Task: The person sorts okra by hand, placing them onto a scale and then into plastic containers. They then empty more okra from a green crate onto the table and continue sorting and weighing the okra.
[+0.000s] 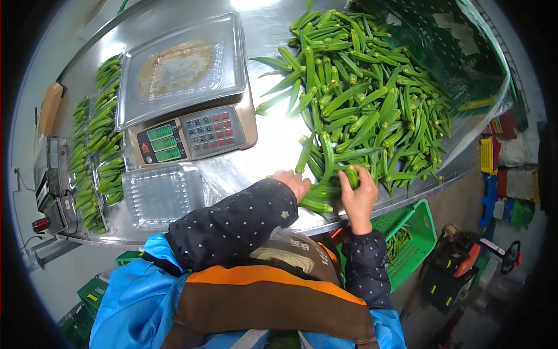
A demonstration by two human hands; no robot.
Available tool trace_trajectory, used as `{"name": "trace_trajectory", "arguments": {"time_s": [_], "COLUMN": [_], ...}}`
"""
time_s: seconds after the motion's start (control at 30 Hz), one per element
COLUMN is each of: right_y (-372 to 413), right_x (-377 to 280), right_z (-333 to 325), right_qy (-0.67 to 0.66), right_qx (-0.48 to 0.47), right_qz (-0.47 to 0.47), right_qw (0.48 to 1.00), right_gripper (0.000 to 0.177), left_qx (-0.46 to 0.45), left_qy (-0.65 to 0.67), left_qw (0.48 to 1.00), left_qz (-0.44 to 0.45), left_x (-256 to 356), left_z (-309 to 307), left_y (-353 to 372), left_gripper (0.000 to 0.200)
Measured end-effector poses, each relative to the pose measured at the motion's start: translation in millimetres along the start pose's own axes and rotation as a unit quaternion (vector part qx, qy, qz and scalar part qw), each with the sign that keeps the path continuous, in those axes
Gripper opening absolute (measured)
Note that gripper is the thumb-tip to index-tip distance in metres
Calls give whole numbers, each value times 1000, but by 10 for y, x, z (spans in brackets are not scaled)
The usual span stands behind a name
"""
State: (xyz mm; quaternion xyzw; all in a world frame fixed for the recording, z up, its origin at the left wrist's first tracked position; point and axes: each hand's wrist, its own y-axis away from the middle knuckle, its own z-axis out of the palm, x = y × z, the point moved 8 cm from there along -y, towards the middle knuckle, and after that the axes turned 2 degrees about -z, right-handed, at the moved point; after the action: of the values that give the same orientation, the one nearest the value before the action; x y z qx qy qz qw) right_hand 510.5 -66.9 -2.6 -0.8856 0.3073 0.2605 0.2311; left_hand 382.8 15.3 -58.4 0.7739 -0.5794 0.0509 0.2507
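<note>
My left hand [293, 184] is at the front of the metal table, its fingers bent at the left end of a small group of okra [317, 200]; what it grips, if anything, is hidden. My right hand [358, 196] is raised at the group's right side, with an okra pod [351, 176] pinched between thumb and fingers. Just beyond both hands spreads a large heap of loose okra [372, 99]. To the left, a scale [197, 131] with a clear plate on top shows lit green displays.
Stacked clear trays [157, 195] lie in front of the scale. Trays packed with okra [104, 139] line the table's left side. A green crate [421, 244] stands below the front edge at the right. Behind the heap is a plastic-lined green basket [488, 64].
</note>
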Motion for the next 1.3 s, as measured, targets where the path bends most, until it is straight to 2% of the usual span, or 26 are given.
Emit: {"name": "trace_trajectory", "arguments": {"time_s": [0.1,0.13,0.2,0.27,0.3,0.33,0.37,0.4,0.47,0.53,0.57,0.6,0.63,0.67,0.7,0.73,0.8,0.83,0.9,0.93,1.0,1.07,1.13,1.2,1.23,1.3], "right_y": [-164,-199,-241,-242,-241,-245,-186,-108,191,612,928,1063,1185,1223,1068,812,320,11,-304,-417,-545,-591,-608,-555,-512,-476], "right_x": [-264,-249,-192,3,154,284,493,479,902,1391,1742,2042,2259,2335,2197,1904,1201,702,211,-18,-95,-150,-228,-195,-201,-134], "right_z": [180,264,306,229,161,12,-177,-403,-939,-1531,-1862,-2171,-2392,-2556,-2384,-2071,-1414,-1094,-604,-453,-219,-19,5,122,149,167], "right_qy": [60,70,83,-51,-102,-148,-146,-269,-318,-341,-254,-38,100,236,113,-14,-27,3,30,43,71,124,127,217,225,225], "right_qx": [1,-39,-77,-97,-132,-131,-152,-153,-120,-98,-119,-117,-89,-60,-16,28,21,-40,-86,-110,-116,-152,-142,-183,-176,-201], "right_qz": [-18,9,34,67,138,156,241,316,329,340,452,382,353,317,299,277,143,37,-90,-125,-167,-199,-213,-236,-275,-275], "right_qw": [998,997,993,992,976,968,947,897,881,871,847,916,926,917,948,960,989,999,992,985,976,960,958,929,918,913], "right_gripper": [31,34,38,45,51,51,45,40,43,46,45,42,39,37,33,30,27,26,33,35,38,41,38,33,30,35], "left_qx": [-28,-26,-96,-106,-94,-83,-43,-44,-75,-86,-96,-142,-144,-131,-111,-91,-86,-85,-12,4,3,12,22,28,33,39], "left_qy": [57,57,48,54,82,110,150,152,282,344,401,510,510,676,812,859,891,889,797,730,604,539,504,485,479,483], "left_qw": [998,998,994,992,991,990,988,987,953,933,909,845,844,724,573,503,443,447,577,653,756,803,827,841,846,846], "left_qz": [-27,-27,-35,-47,-39,-31,-3,-1,-78,-67,-56,-78,-78,-50,-20,-34,-46,-47,-179,-202,-252,-254,-249,-239,-231,-223], "left_x": [-36,-21,14,11,-3,-27,-115,-157,-331,-419,-468,-581,-646,-629,-607,-607,-651,-663,-885,-938,-1093,-948,-821,-705,-632,-572], "left_z": [-34,-88,-81,-85,-89,-73,21,-48,-185,-150,-122,-7,12,-30,-96,-163,-135,-142,-87,-151,216,112,33,-57,-114,-189], "left_y": [-5,-28,-85,-133,-151,-163,-181,-103,62,121,165,266,324,357,371,364,288,221,83,11,-213,-268,-311,-334,-340,-355], "left_gripper": [32,32,28,29,32,35,44,44,53,56,59,58,58,60,61,63,56,56,45,36,38,40,41,43,44,46]}}
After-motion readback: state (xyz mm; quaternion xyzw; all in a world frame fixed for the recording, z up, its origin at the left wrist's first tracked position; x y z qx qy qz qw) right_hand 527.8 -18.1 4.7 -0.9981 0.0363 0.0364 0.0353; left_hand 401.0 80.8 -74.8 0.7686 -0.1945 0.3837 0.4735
